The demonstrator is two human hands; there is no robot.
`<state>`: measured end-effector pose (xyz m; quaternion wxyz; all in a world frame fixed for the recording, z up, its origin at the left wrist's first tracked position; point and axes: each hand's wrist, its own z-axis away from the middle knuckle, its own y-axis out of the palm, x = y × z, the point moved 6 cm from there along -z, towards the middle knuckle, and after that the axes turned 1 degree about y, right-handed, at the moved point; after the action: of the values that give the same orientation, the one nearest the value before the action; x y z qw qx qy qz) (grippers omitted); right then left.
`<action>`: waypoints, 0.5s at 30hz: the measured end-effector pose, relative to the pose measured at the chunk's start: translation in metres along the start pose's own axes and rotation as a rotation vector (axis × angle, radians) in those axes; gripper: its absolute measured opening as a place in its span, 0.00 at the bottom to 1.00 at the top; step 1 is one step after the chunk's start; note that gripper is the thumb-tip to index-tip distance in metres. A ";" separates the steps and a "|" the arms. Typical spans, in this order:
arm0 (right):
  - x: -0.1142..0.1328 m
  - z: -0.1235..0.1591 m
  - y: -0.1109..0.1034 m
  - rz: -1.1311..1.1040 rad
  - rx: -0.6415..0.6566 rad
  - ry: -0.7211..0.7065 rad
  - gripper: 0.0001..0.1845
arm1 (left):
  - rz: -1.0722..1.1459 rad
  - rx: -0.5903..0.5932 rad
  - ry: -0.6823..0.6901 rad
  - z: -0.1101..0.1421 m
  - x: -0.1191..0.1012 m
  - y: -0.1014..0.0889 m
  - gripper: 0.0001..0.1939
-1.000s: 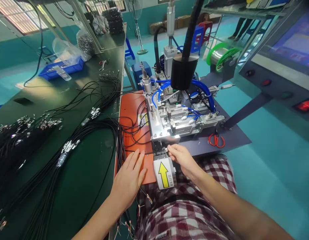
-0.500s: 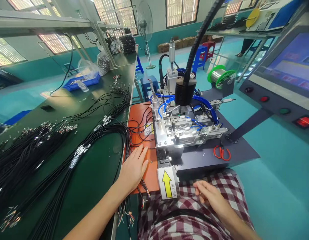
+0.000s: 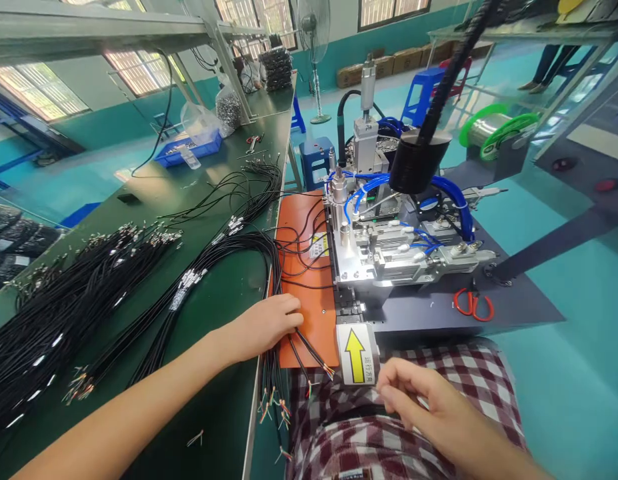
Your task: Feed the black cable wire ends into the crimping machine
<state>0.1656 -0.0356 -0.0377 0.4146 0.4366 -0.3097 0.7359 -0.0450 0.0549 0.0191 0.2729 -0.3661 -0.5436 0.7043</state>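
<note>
My left hand [image 3: 271,325] is curled over black cables at the edge of the orange board [image 3: 303,213], its fingers closed around a cable. Beneath it, a few black cables [image 3: 309,350] run out with stripped, coloured wire ends over the board's front edge. Just right of the white guard with a yellow arrow [image 3: 356,353], my right hand [image 3: 413,397] hangs above my lap. Its fingers are curled in towards the thumb, and nothing shows between them. Ahead of both hands stands the metal wire-processing machine [image 3: 389,250] with blue air tubes.
Bundles of black cables [image 3: 89,287] cover the green table [image 3: 223,320] on the left. Red-handled scissors [image 3: 473,307] lie on the machine's dark base. A green wire spool [image 3: 496,130] and a control panel [image 3: 583,167] stand to the right. A black flexible-neck lamp [image 3: 419,163] hangs over the machine.
My left hand, flat on the orange board before, has curled around a cable. The right hand has come closer to the arrow guard. The view has shifted left.
</note>
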 end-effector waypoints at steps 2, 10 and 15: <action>0.007 -0.009 -0.002 -0.031 -0.052 -0.059 0.14 | 0.112 -0.013 0.006 -0.001 0.001 -0.005 0.13; 0.007 -0.024 -0.027 -0.219 -0.279 -0.131 0.20 | 0.503 -0.271 -0.049 -0.008 -0.018 0.015 0.09; 0.000 -0.024 -0.036 -0.321 -0.342 -0.164 0.25 | 0.664 -0.279 0.010 -0.020 -0.063 0.033 0.08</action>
<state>0.1884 0.0004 -0.0446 0.5676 0.4622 -0.3889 0.5594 0.0083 0.0079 -0.0012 -0.0208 -0.5598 -0.4847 0.6717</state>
